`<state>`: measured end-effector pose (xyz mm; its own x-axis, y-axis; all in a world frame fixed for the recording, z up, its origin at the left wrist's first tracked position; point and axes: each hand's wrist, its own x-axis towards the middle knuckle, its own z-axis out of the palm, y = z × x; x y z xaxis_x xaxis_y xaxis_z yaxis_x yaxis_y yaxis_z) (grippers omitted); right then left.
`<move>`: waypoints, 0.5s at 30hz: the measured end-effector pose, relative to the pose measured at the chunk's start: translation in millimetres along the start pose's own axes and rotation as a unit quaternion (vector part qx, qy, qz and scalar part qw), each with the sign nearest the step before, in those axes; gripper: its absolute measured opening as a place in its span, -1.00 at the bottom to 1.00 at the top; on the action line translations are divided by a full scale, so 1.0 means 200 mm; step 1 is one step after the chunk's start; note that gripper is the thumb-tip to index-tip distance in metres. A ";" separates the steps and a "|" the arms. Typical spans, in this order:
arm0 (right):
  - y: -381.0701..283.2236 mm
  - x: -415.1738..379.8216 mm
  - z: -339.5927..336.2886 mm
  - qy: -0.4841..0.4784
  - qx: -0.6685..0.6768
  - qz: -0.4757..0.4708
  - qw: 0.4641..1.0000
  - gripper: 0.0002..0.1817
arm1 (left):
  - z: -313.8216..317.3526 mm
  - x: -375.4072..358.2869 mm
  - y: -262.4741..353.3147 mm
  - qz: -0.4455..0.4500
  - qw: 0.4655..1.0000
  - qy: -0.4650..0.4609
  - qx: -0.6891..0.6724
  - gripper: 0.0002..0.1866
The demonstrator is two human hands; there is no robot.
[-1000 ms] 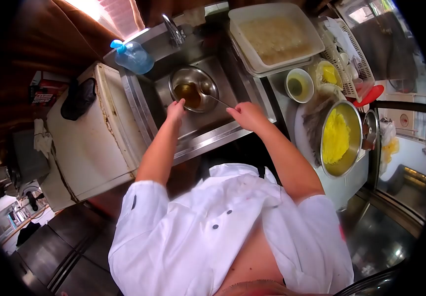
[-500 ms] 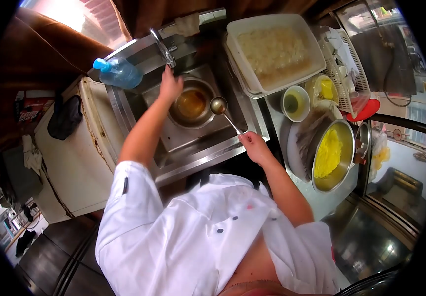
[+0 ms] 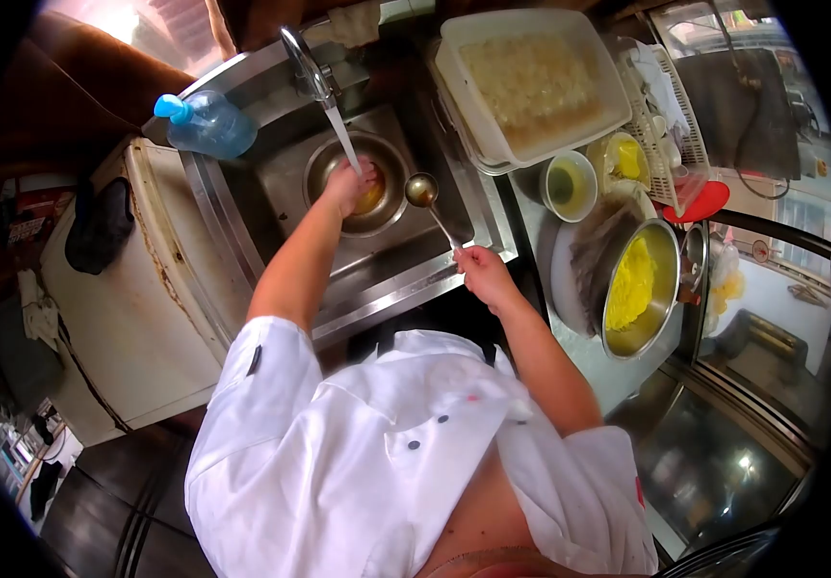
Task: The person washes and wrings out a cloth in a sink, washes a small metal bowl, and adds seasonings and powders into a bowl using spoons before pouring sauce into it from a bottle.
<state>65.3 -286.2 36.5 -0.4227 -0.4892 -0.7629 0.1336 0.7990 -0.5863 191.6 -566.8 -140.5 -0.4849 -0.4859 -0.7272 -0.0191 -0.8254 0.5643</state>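
Water runs from the tap [image 3: 311, 72] onto my left hand [image 3: 348, 186], which is over the metal bowl [image 3: 319, 178] in the sink [image 3: 242, 207]. The left fingers reach over the bowl's inside, partly blurred, with nothing seen in them. Brownish-yellow liquid shows at the bottom of the bowl. My right hand [image 3: 486, 277] is closed round the handle end of a metal ladle [image 3: 421, 190], at the sink's front right edge. The ladle's cup is just right of the bowl.
A blue pump bottle [image 3: 213, 125] stands at the sink's left corner. To the right are a white tub [image 3: 618, 120] with pale contents, a cup [image 3: 570, 186] of liquid, a metal bowl [image 3: 666, 289] of yellow food and a plastic basket [image 3: 695, 144].
My left hand has moved from the tap down over the bowl, and water now flows from the tap. The right hand still holds the ladle. The view has shifted slightly.
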 end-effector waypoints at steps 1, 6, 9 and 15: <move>-0.01 0.01 0.01 0.004 0.002 0.016 1.000 -0.65 | 0.01 -0.02 -0.03 -0.010 0.998 -0.002 -0.065 -0.79; -0.05 0.14 0.07 -0.044 0.133 0.052 0.989 -0.72 | -0.02 0.09 -0.09 -0.039 0.994 -0.017 -0.097 -0.81; -0.11 0.24 0.12 -0.069 0.169 0.068 0.981 -0.76 | 0.14 -0.10 0.05 0.033 0.979 0.063 0.192 -0.81; -0.33 0.36 0.30 -0.089 0.159 0.076 0.980 -0.81 | 0.07 0.00 0.16 0.084 0.923 -0.096 0.363 -0.83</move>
<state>79.0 -394.9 3.7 -0.2170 -0.4496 -0.8665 0.4673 0.7315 -0.4966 178.3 -588.2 -116.4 -0.6788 -0.4728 -0.5619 -0.4761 -0.2991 0.8269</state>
